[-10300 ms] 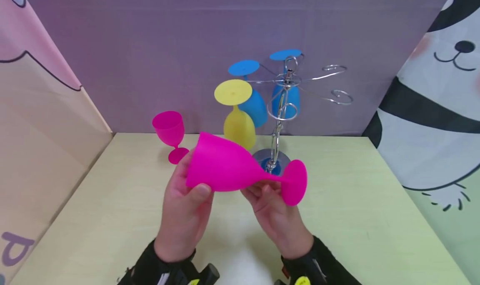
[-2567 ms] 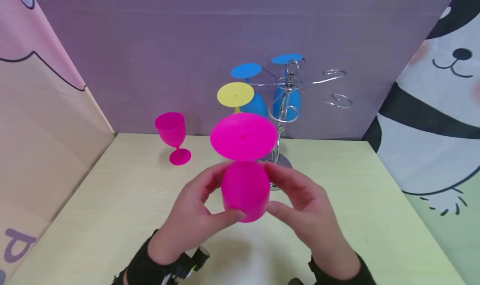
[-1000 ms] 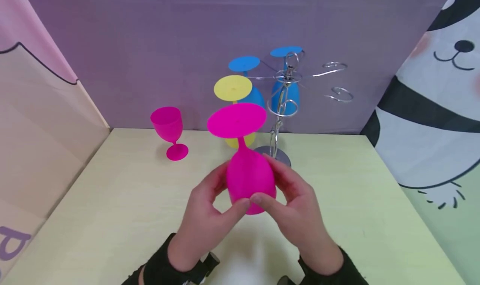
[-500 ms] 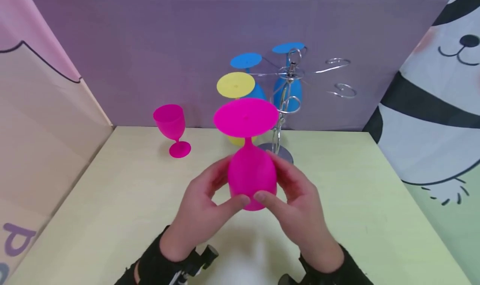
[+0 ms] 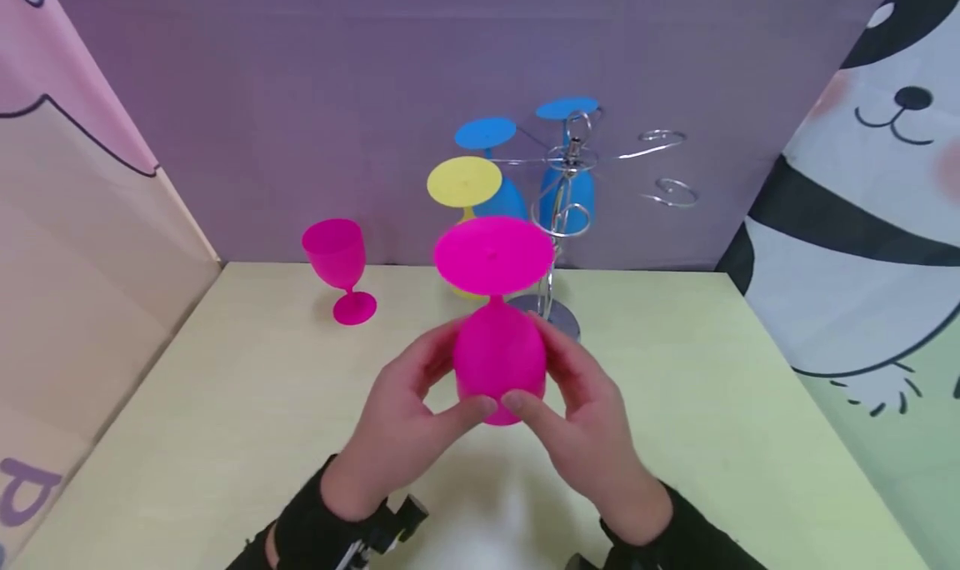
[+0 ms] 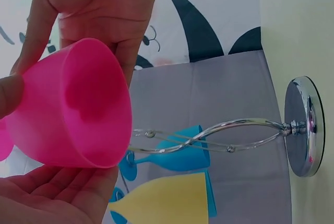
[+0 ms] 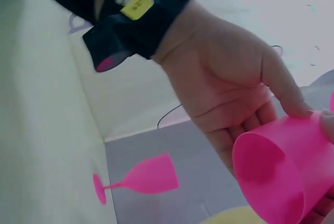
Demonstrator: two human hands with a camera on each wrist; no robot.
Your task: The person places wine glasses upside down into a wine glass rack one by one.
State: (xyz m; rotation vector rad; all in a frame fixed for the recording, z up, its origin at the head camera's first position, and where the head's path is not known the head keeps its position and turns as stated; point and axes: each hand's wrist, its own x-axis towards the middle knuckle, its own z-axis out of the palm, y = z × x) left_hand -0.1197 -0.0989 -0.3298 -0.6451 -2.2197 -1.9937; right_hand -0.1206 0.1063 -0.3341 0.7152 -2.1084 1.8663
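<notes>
A plain pink wine goblet (image 5: 501, 349) is held upside down above the table, its round foot on top. My left hand (image 5: 408, 420) grips its bowl from the left, thumb on the near side. From the right, my right hand (image 5: 592, 420) grips the same bowl, the two thumbs nearly touching. In the left wrist view the open mouth of the goblet (image 6: 99, 109) shows a hollow inside. Behind it stands a chrome stemware rack (image 5: 562, 316) with curled wire arms. A yellow goblet (image 5: 464, 182) and two blue goblets (image 5: 573, 203) hang foot-up from it.
Another pink goblet (image 5: 335, 253) stands upright at the table's back left. Bare curled arms (image 5: 672, 192) of the rack reach out to the right. A purple backdrop (image 5: 300, 120) rises behind the pale table (image 5: 262, 403), with printed panels on both sides.
Ten seconds ago the held goblet lay sideways between my hands; now its foot is on top. My thumbs have since come together. Over the last second the goblet has tilted only slightly.
</notes>
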